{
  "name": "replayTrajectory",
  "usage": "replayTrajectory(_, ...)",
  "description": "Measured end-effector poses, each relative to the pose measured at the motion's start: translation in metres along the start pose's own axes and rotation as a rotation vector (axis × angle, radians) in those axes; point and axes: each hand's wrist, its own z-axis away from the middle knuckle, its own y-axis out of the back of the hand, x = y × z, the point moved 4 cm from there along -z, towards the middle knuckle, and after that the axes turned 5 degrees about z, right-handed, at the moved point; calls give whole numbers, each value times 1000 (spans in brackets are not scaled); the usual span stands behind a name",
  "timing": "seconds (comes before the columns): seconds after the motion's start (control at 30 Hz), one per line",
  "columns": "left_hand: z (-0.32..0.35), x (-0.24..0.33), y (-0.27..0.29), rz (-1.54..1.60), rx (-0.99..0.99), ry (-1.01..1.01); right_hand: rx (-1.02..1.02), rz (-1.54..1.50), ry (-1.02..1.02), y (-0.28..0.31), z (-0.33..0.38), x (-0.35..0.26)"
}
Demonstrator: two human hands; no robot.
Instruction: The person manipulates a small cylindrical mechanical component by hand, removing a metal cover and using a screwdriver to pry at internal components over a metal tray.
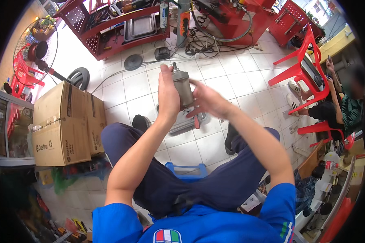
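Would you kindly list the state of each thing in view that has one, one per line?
Left hand: closed around the motor, holding it upright.
Right hand: open, fingers spread, touching the motor's side.
Grey cylindrical motor: held up off the floor, shaft end up.
Cardboard boxes: closed, taped.
Red plastic chair: tilted.
Standing fan: cannot tell if running.

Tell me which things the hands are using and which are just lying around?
In use: grey metal cylinder, gripped by left hand, right hand touching it; metal tray below.
Lying about: cardboard boxes, red chair, floor fan, cables.
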Motion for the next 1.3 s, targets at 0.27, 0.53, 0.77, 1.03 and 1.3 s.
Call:
replayTrajectory(0.27,23,61,-20,-571,-477,-182,295,165,107,-4,32,-7)
replayTrajectory(0.53,5,124,-59,-836,-732,-357,329,41,174,9,58,-29)
replayTrajectory(0.77,-4,104,-77,-804,-882,-242,352,182,221,13,54,-24)
replayTrajectory(1.03,-3,108,-81,-1049,-805,-310,391,330,159,15,55,-28)
replayTrajectory(1.3,4,111,-76,-1038,-851,-325,359,476,244,5,60,-40)
